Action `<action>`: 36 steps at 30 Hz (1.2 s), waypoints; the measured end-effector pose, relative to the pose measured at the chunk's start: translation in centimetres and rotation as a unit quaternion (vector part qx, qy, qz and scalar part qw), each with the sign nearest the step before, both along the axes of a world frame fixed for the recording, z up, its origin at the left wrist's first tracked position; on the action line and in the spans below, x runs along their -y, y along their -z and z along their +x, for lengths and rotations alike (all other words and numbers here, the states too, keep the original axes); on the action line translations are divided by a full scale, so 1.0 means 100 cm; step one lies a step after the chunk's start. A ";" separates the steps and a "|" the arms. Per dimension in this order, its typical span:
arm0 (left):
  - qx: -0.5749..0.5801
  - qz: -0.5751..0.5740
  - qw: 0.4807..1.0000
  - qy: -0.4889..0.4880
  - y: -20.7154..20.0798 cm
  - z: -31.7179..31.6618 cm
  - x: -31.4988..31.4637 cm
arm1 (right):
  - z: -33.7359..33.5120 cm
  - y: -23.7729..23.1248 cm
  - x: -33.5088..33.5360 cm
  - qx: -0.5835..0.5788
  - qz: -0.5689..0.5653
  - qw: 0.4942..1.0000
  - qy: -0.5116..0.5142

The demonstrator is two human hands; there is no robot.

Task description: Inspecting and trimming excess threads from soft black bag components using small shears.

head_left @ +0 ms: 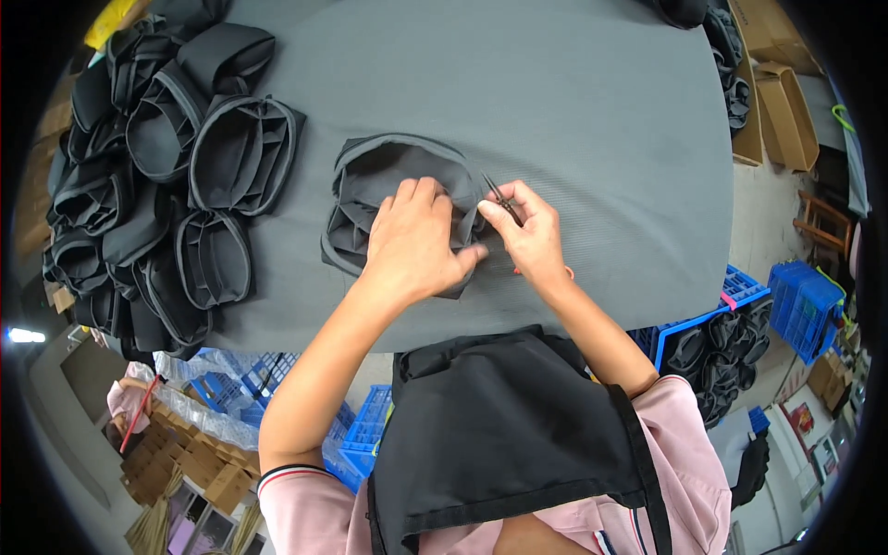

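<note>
A black fabric pouch (398, 159) with a zipped rim and inner dividers lies open-side up on the grey table in front of me. My left hand (412, 236) rests across its opening. The fingers reach over the dividers, and the thumb stretches apart toward the right rim. At that rim my right hand (532, 231) grips a small pair of dark thread snips (500, 196), points directed up and away from me. Part of the snips is hidden by the fingers. The pouch's near side is partly covered by my left hand and wrist.
Several similar black pouches (222, 157) are heaped at the table's left. The grey table (592, 102) curves off to the right. Below its right edge stands a blue crate (668, 340) holding more pouches; cardboard boxes (786, 116) are beyond. A person (129, 402) is far left.
</note>
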State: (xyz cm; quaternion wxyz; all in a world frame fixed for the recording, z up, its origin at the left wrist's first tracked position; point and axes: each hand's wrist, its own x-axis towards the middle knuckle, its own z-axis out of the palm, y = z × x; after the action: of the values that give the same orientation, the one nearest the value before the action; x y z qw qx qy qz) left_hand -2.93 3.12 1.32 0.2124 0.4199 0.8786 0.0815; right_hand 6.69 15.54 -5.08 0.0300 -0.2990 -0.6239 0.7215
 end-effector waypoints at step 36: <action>0.134 0.052 0.970 -0.198 0.046 -0.014 -0.013 | 0.005 -0.031 -0.026 -0.072 0.528 0.823 -0.199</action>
State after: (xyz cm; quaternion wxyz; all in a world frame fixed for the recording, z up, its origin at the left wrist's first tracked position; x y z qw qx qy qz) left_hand -4.29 4.43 -3.32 0.2856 0.2335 0.9023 0.2230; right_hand 7.20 18.10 -1.98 0.0837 -0.0537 -0.9513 0.2917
